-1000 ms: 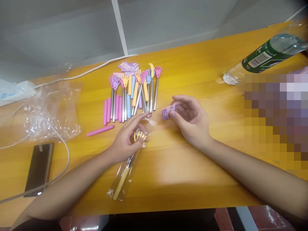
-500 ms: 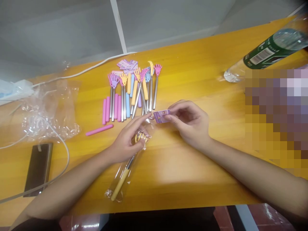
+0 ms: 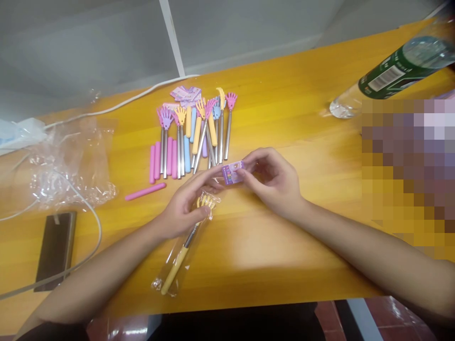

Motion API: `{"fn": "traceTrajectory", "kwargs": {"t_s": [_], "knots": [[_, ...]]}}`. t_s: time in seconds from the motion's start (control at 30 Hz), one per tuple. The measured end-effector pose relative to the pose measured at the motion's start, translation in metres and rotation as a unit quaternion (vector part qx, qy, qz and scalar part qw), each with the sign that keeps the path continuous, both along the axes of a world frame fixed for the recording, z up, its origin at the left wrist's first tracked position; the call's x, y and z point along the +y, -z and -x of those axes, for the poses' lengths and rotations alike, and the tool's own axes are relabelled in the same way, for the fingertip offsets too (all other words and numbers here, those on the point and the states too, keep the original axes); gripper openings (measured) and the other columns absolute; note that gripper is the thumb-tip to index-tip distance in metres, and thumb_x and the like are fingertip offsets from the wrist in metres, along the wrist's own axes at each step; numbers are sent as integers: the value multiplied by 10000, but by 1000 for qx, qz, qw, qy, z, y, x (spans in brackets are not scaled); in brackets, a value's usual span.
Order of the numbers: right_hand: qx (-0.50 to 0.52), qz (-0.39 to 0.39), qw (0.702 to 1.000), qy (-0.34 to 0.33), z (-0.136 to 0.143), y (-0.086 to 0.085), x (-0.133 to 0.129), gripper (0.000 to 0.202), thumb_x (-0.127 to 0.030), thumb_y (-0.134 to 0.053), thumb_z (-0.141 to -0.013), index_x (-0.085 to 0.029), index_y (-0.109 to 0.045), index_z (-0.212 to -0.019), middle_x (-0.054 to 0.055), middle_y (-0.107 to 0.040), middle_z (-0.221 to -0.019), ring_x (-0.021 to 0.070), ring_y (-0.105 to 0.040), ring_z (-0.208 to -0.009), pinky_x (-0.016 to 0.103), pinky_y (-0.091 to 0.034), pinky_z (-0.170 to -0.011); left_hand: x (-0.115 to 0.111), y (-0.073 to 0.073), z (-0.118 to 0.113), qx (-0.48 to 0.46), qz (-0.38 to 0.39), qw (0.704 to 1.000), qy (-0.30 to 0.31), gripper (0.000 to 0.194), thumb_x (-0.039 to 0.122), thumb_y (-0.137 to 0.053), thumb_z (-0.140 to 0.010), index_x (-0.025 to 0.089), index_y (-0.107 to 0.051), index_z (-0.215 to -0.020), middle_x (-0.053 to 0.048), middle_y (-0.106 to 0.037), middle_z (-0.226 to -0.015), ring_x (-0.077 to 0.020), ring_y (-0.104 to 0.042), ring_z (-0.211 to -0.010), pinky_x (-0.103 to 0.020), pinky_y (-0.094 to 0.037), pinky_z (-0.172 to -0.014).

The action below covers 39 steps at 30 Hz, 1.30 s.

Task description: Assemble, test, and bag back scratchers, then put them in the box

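My right hand [image 3: 273, 177] pinches a small purple printed card [image 3: 232, 173] between thumb and fingers. The card's left edge is at the fingertips of my left hand [image 3: 188, 203]; whether they touch is hard to tell. The left thumb lies on the yellow hand-shaped head of a back scratcher [image 3: 176, 270] in a clear plastic sleeve [image 3: 183, 253], with the fingers behind it. Its yellow handle slants down toward the table's front edge. Beyond my hands lie several back scratcher rods [image 3: 227, 135] with coloured hand-shaped heads, and loose pink handles [image 3: 152, 163] among blue, yellow and purple ones.
More purple cards [image 3: 186, 94] lie behind the rods. One pink handle [image 3: 145, 191] lies apart. On the left are clear plastic bags [image 3: 78, 161], a white cable [image 3: 97, 222] and a dark flat device [image 3: 55, 251]. A water bottle [image 3: 386, 78] leans at the right, beside a blurred-out area.
The card in my right hand has moved slightly left and turned more face-on, closer to the left fingers. The left thumb still rests on the bagged back scratcher.
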State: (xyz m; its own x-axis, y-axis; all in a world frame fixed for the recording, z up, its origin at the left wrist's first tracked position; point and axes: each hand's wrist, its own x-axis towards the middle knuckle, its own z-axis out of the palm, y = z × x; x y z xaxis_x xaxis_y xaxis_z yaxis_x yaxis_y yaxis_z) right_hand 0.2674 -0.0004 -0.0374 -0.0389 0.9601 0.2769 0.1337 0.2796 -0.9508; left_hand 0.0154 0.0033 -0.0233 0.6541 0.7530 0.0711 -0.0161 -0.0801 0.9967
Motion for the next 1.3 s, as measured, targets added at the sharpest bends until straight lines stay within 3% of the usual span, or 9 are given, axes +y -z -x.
{"fn": "traceTrajectory", "kwargs": {"t_s": [0.1,0.23,0.33,0.63,1.03,1.3], "knots": [[-10,-26,1000,4,0,-1,-1,150,-289,-748,-994,-228,-630,-1064,37,-660,-949,158,-645,-820,345,-566,-757,4,-1,-1,-51,51,997,2,737,408,-769,-952,328,-507,-1636,-85,-514,-1665,-357,-514,-1493,-525,-431,-1275],[-29,-67,997,28,-1,-2,-3,133,-267,-739,-992,-235,-635,-1068,48,-655,-955,175,-654,-829,374,-579,-768,7,-4,-6,-107,136,985,7,687,445,-770,-919,285,-598,-1565,-104,-625,-1571,-375,-572,-1467,-582,-390,-1305],[-43,-89,994,46,-1,-2,-3,132,-266,-737,-987,-238,-642,-1075,59,-660,-962,190,-665,-845,393,-596,-782,6,-6,-8,-114,164,980,7,634,407,-759,-908,270,-647,-1516,-107,-632,-1573,-380,-583,-1468,-597,-384,-1311],[-64,-82,994,-15,-2,-6,-2,114,-239,-764,-979,-220,-711,-1078,61,-708,-971,173,-685,-809,363,-619,-730,4,-3,-6,-123,165,979,1,587,387,-728,-934,253,-656,-1501,-117,-646,-1557,-363,-618,-1435,-591,-464,-1267],[-120,-132,984,-11,-4,-8,1,139,-234,-738,-1002,-257,-809,-1119,65,-640,-1000,167,-639,-834,331,-579,-709,3,-1,-5,-119,166,979,13,601,393,-741,-939,281,-636,-1520,-109,-609,-1600,-378,-572,-1485,-602,-432,-1279],[-135,-162,977,-27,-5,-3,5,191,-171,-725,-999,-262,-813,-1142,62,-649,-1028,179,-653,-911,335,-589,-751,2,4,-3,-145,169,974,51,680,368,-726,-955,256,-561,-1605,-99,-501,-1698,-378,-469,-1568,-533,-355,-1332]]}}
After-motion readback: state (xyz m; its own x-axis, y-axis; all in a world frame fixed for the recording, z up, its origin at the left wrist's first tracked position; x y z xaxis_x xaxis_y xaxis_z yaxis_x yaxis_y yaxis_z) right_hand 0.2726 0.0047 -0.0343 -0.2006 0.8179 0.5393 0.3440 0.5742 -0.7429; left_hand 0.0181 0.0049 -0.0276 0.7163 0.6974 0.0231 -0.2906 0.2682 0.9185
